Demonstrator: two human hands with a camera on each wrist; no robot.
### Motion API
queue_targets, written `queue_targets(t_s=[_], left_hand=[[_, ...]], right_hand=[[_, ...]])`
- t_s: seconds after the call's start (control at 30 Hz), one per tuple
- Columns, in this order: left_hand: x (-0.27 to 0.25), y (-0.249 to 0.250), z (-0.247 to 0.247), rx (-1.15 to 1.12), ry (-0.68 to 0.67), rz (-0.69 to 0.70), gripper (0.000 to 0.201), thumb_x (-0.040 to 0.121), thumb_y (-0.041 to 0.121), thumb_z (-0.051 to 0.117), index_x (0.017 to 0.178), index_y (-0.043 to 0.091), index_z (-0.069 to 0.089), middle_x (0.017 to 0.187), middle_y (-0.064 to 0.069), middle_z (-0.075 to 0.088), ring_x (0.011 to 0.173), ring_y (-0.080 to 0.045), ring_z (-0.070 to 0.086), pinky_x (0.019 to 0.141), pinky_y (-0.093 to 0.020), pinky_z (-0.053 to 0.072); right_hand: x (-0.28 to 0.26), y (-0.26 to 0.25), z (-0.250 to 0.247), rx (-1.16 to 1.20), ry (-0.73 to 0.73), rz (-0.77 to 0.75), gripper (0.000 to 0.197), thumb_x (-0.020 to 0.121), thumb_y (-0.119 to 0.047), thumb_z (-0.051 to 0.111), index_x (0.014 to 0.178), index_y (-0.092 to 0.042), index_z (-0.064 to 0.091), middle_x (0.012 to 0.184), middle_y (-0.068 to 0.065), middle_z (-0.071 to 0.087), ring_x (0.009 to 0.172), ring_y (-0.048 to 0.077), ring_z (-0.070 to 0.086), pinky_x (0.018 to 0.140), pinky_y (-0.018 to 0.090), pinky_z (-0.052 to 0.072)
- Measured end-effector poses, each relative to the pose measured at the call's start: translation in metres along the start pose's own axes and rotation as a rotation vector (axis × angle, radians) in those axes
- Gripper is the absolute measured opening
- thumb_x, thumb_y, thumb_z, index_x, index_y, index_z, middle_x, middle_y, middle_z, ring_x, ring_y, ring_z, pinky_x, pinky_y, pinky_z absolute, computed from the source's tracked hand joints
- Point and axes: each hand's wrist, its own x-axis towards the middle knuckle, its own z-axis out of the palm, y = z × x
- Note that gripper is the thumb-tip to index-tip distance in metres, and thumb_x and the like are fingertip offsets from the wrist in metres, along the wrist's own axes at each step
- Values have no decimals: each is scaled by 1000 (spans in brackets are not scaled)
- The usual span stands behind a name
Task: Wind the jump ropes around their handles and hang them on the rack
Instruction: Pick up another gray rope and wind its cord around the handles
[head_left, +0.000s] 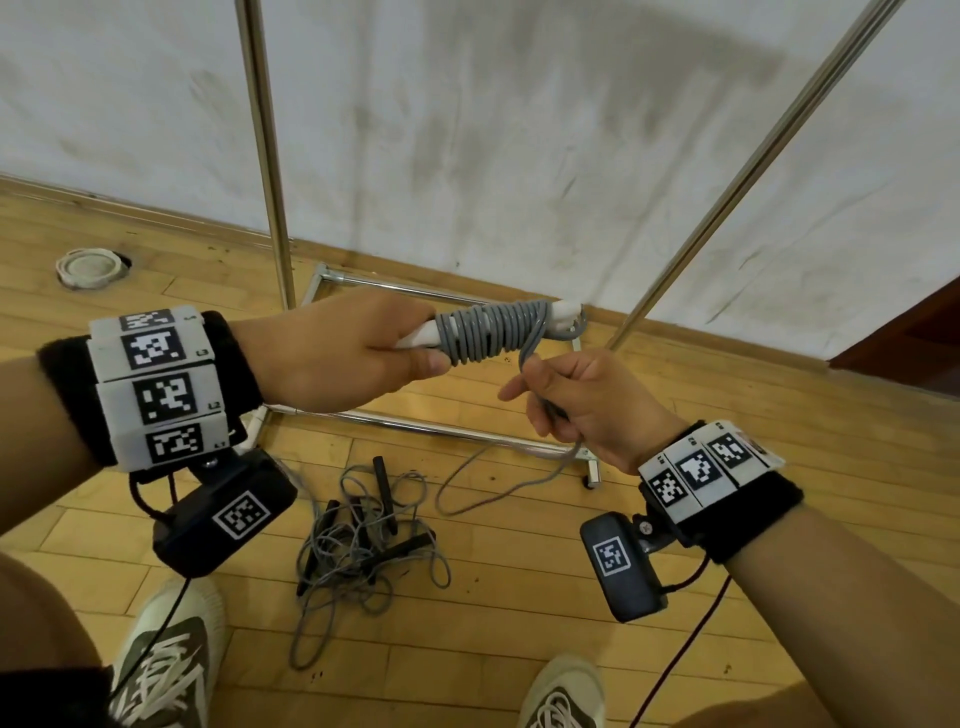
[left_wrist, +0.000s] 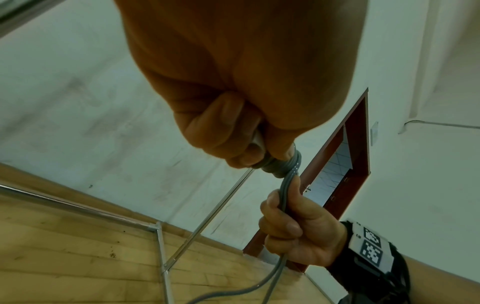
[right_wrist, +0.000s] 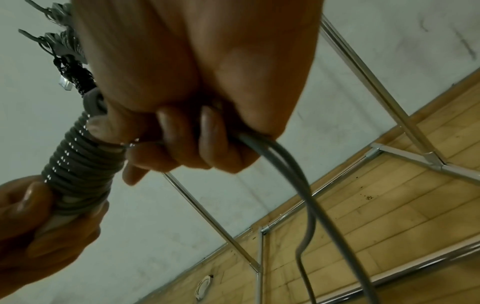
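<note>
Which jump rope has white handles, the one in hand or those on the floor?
The grey jump rope with white handles, gripped by the left hand and fed by the right hand. The tangled floor ropes have black handles.

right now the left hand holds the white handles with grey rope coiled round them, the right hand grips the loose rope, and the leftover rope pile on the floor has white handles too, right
Not quite: the pile on the floor has black handles, as the head view shows. The rest stands: the left hand holds the white handles wound with grey rope, and the right hand grips the loose length.
</note>
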Motion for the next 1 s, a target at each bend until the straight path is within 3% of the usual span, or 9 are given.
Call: queue_targets(t_s=[0.13,0.2,0.33,0.47,0.53,0.63,0.7,0.83,1.0], left_hand=[[-4,-3,-3,-13,-63,9,25,97,37,54,75,27,49,61,13,56,50,-4,49,50,-18,39],[-6,-1,-2,-4,-100,38,27,97,41,52,74,27,49,61,10,55,49,-5,48,49,-19,39],[-7,5,-2,15,-172,27,31,88,51,48,74,23,50,61,2,53,50,-8,46,52,-32,42],[-10,8,-1,42,-249,52,31,97,41,55,71,28,45,59,13,53,48,-6,46,51,-22,36],[-9,8,4,96,-307,51,29,98,38,55,72,28,45,61,14,54,48,-6,46,51,-20,35],[-8,8,14,170,-388,17,29,98,41,53,75,26,45,60,6,48,49,-7,42,53,-25,38],[-7,8,19,191,-421,4,28,98,42,53,77,24,47,62,5,48,49,-7,42,54,-26,39],[-7,7,26,217,-455,6,29,98,43,53,74,28,44,63,4,49,50,-7,43,55,-25,40],[-2,1,27,313,-435,-71,28,99,45,49,80,24,49,70,2,55,56,-11,48,56,-27,43]], right_hand=[[4,8,-7,-6,-143,-4,22,94,-22,60,103,-7,73,79,-3,68,55,15,38,51,22,33],[3,10,-12,-24,-175,3,23,94,-16,57,113,-12,71,81,1,66,61,25,38,55,27,35],[4,8,-16,-283,-114,3,12,94,-26,63,94,-23,75,75,6,72,50,15,53,47,25,44],[4,10,-21,-429,-93,-100,28,84,8,66,72,-16,67,59,-10,66,51,1,57,49,16,45],[8,11,-20,-643,-114,-120,20,82,2,73,72,-14,67,63,-12,63,59,0,56,57,16,44],[10,9,-17,-714,-116,-70,8,88,-24,69,81,-21,69,74,-6,67,64,3,58,61,18,47],[10,10,-17,-737,-74,-97,19,85,-40,68,77,-23,69,69,-5,65,59,5,55,55,19,44],[9,9,-25,-847,96,-127,60,59,-71,68,61,-12,62,47,-7,45,44,6,38,45,20,27],[10,1,-22,-819,166,-172,43,79,-50,70,68,-11,56,52,-9,44,46,5,38,45,17,32]])
